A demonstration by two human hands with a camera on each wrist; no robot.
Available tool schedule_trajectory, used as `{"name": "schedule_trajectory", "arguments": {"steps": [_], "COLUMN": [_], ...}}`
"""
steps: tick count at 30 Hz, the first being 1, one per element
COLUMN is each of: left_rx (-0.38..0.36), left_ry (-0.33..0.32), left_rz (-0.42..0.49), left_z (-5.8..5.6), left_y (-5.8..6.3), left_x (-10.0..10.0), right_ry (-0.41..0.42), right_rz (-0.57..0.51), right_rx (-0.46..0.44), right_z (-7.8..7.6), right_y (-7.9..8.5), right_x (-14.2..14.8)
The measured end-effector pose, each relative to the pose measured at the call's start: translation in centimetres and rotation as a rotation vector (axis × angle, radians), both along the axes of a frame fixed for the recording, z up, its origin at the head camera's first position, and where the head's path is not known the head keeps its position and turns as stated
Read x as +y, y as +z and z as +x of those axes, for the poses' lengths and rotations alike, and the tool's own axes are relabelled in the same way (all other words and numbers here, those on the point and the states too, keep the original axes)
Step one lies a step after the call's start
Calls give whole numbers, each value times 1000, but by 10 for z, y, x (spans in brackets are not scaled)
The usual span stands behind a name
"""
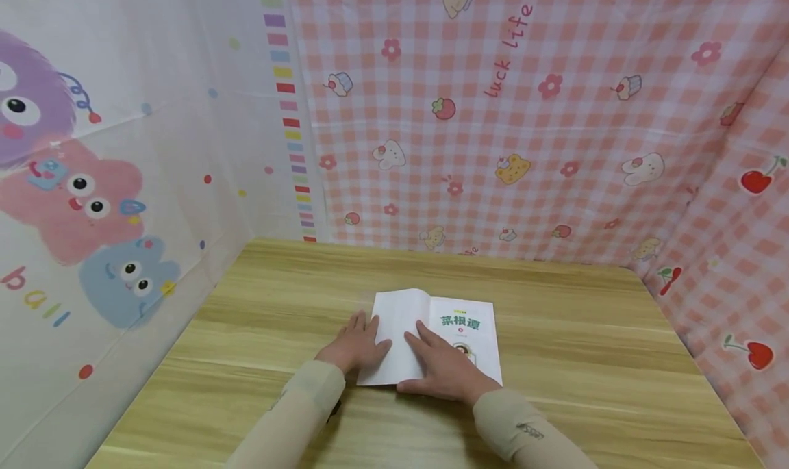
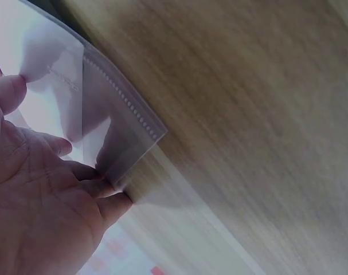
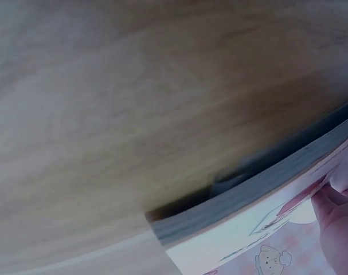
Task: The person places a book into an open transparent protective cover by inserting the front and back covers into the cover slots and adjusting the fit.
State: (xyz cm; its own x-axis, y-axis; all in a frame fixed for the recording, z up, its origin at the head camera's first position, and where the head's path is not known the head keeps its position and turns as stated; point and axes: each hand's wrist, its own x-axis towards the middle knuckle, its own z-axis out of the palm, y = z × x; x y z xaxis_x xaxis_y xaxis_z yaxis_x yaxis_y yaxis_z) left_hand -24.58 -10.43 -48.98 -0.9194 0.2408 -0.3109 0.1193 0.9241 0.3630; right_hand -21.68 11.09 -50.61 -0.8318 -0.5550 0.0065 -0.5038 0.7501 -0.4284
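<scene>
Book (image 1: 399, 318) lies spread on the table (image 1: 585, 352), toward 6 o'clock in the head view. Your left hand (image 1: 353, 349) sits at its 9 o'clock edge, fingers pointing toward 1 o'clock, touching the clear cover flap (image 2: 125, 109); your right hand (image 1: 445, 370) lies across the book's middle, fingers toward 10 o'clock, thumb toward 9. Both hands: fingers apart, fairly straight, gripping nothing

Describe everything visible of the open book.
The book lies open on the wood-grain table: blank white left page, green Chinese title above a partly hidden illustration on the right page. Thick page block; clear plastic cover projecting left, edge dotted. Left hand touches the left page; right hand lies across the fold.
</scene>
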Motion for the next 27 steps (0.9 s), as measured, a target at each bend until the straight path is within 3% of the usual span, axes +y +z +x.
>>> {"name": "schedule_trajectory", "arguments": {"steps": [10, 18, 22, 27], "left_rx": [1, 12, 13, 30], "left_ry": [-10, 9, 24, -3], "left_rz": [-7, 58, 85, 63], "left_z": [-1, -3, -5, -2], "left_y": [2, -1, 0, 5], "left_x": [1, -3, -3, 2], "right_ry": [1, 35, 38, 49], "right_rz": [62, 121, 116, 101], "right_rx": [-2, 55, 51, 58], "right_z": [-3, -3, -1, -2], "right_y": [2, 0, 3, 4], "right_x": [-4, -4, -4, -2]}}
